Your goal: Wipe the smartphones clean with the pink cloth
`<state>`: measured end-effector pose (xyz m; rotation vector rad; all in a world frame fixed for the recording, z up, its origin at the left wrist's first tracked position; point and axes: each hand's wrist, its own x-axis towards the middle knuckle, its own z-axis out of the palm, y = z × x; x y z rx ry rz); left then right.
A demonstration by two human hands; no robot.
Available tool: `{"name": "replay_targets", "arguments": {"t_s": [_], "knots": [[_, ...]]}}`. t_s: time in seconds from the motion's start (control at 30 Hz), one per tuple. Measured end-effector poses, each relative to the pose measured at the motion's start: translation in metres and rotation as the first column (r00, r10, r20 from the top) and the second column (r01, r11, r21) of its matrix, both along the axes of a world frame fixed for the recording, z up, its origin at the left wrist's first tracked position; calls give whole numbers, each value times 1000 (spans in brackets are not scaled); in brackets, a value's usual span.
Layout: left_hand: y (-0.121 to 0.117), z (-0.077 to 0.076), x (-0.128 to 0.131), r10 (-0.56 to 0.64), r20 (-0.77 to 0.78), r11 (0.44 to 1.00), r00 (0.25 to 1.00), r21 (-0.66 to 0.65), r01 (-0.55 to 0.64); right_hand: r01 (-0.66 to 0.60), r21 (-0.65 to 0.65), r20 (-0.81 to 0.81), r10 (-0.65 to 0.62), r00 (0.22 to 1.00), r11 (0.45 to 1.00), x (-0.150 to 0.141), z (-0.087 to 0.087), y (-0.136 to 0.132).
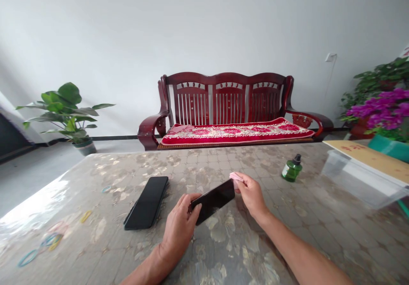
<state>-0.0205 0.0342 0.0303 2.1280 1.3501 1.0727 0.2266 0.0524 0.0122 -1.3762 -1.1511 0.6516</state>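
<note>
A black smartphone (215,200) is held tilted above the table, its dark screen facing me. My left hand (181,219) grips its left end, thumb over the front and fingers behind. At the far right corner of that phone, my right hand (251,193) pinches a small pink cloth (235,176), which touches the phone's edge. A second, larger black phone or tablet (147,203) lies flat on the table left of my hands, screen up. Further right stands a green bottle (291,168) with a black cap.
Coloured rubber bands (51,242) lie at the table's left. A clear plastic bin (361,178) with a tan board on top stands right, beside purple flowers (383,110). Behind the patterned table (255,242) are a wooden bench (228,99) and a potted plant (70,114).
</note>
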Motion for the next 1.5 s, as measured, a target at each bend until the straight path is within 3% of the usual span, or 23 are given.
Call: {"name": "replay_targets", "arguments": {"t_s": [0.17, 0.37, 0.57, 0.7, 1.03, 1.3, 1.4, 1.5], "knots": [[6, -7, 5, -20, 26, 996, 999, -90, 22, 27, 83, 7, -28, 1000, 996, 0, -7, 5], [1, -12, 10, -150, 26, 966, 988, -209, 152, 31, 53, 14, -32, 999, 998, 1, -23, 16], [-18, -10, 12, -374, -4, 860, 927, -374, 346, 29, 48, 71, -32, 997, 998, -2, -28, 21], [-23, -6, 13, -463, -94, 848, 881, -335, 410, -5, 55, 114, -2, 993, 998, -5, -28, 22], [-34, -18, 24, -433, -453, 901, 779, -188, 391, -84, 107, 219, 59, 974, 991, -6, -19, 19], [-38, -7, 32, -398, -522, 914, 754, -155, 375, -139, 86, 229, 116, 966, 987, -14, -19, 16], [-38, -6, 35, -401, -546, 913, 736, -174, 369, -96, 76, 277, 72, 958, 992, -13, -16, 14], [-39, -6, 38, -391, -551, 918, 738, -172, 358, 1, 65, 423, -29, 905, 998, -7, -9, 11]]}}
